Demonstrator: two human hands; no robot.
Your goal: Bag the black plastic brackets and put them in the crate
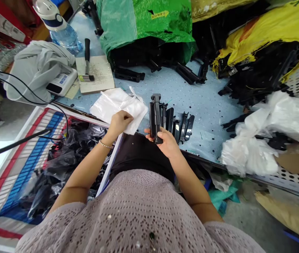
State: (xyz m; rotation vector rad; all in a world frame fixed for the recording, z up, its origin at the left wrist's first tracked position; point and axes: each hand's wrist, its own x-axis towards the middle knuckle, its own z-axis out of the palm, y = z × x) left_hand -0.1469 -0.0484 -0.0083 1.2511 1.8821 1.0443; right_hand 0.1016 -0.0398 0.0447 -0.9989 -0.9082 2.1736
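My left hand (119,125), a beaded bracelet at its wrist, has its fingers closed on the near edge of a stack of thin white plastic bags (115,103). The stack lies flat at the table's front edge. In my right hand (168,143) is a long black plastic part (154,114), held upright by its lower end between thumb and fingers. Just right of it, several similar black parts (177,124) lie side by side in a row on the blue speckled table (207,119).
Behind, a green sack (149,21) and a yellow sack (276,31) spill black parts. A brush (87,59) rests on a board (104,72), near a water bottle (59,30). A striped bin (30,168) of bagged parts stands left; crumpled clear bags (252,144) lie right.
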